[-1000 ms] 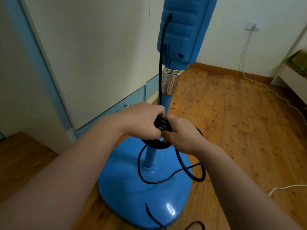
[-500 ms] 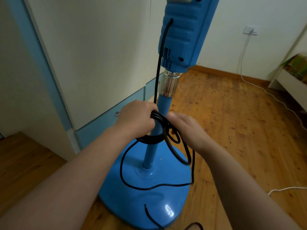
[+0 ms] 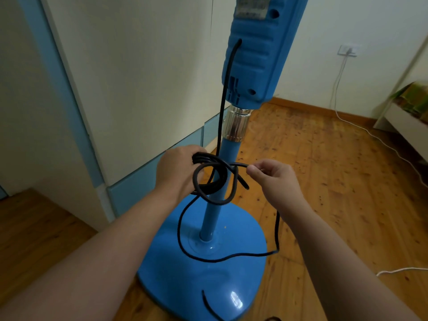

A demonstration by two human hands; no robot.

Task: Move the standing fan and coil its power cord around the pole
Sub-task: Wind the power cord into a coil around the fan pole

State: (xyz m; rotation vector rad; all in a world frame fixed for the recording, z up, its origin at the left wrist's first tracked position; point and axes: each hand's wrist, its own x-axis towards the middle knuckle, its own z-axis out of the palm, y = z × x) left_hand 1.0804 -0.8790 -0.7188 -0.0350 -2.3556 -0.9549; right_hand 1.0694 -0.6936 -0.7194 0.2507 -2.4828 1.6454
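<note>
There was only one view, from a wide-angle camera worn on the person's head. It looked forward and down, quite near to the fan pole (image 3: 209,221), and the blue base (image 3: 176,274) lay low in the frame. Further away it reached the wooden floor (image 3: 335,193) and the far wall (image 3: 370,24).

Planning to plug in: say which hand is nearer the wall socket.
Right. Right hand is below-left of the wall socket; left hand lies farther left, past the fan pole.

Base (image 3: 166,286) under the pole (image 3: 212,218): glossy blue finish (highlight visible). Collar (image 3: 236,126) atop the pole: polished metal. Cord (image 3: 222,100): matt black. Floor (image 3: 335,193): speckled wood.
</note>
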